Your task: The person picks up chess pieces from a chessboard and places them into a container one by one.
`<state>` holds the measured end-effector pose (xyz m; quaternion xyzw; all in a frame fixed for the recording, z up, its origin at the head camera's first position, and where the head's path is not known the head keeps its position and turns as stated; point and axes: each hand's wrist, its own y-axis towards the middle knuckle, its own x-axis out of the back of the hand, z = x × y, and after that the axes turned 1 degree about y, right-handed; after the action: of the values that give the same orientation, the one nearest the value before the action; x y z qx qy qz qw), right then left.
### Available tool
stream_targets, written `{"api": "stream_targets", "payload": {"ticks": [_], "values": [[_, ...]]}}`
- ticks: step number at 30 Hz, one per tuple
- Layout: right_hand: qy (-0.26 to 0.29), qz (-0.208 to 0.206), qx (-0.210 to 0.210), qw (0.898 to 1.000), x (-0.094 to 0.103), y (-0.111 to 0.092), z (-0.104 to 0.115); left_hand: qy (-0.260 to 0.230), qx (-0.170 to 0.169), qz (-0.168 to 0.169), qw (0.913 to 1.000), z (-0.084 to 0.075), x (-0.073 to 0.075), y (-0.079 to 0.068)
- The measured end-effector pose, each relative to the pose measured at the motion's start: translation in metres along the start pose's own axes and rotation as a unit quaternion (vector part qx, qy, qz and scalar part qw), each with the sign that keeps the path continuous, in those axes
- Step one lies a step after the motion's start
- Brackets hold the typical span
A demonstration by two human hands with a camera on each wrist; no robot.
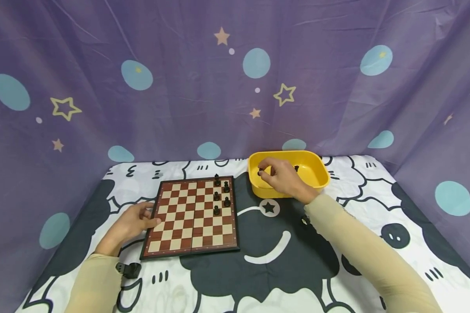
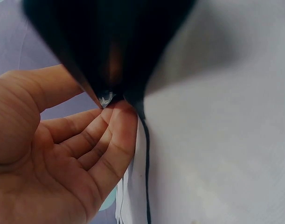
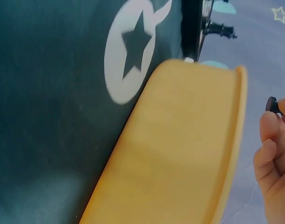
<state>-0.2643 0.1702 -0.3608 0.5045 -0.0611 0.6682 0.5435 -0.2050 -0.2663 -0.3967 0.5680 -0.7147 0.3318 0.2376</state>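
At the near left of the head view lies a red and cream chessboard point(image 1: 176, 217). My left hand point(image 1: 131, 224) grips its left edge, thumb on the top side and fingers beneath the rim; in the left wrist view the board's dark underside point(image 2: 109, 42) overlaps the fingertips. Several black chess pieces point(image 1: 216, 210) stand on the board's right part. Over the yellow basin point(image 1: 286, 191) my right hand point(image 1: 283, 176) pinches a black chess piece point(image 3: 272, 104) between thumb and fingers. Only the round base shows in the right wrist view; the fingers hide the rest.
Inside the basin another black piece point(image 1: 296, 168) shows beside the right hand. A patterned cloth point(image 1: 266, 278) in black and white covers the table. Behind it hangs a purple curtain point(image 1: 188, 108) with stars and ovals. A small dark object point(image 1: 305, 220) lies by the right sleeve.
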Motion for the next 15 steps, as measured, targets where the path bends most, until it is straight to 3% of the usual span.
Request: {"api": "stream_targets", "payload": {"ticks": [15], "values": [[0.021,0.054,-0.091,0.994,-0.003,0.019,-0.041,-0.001,-0.010,-0.007,0.9999,0.001,-0.001,0.001]]}}
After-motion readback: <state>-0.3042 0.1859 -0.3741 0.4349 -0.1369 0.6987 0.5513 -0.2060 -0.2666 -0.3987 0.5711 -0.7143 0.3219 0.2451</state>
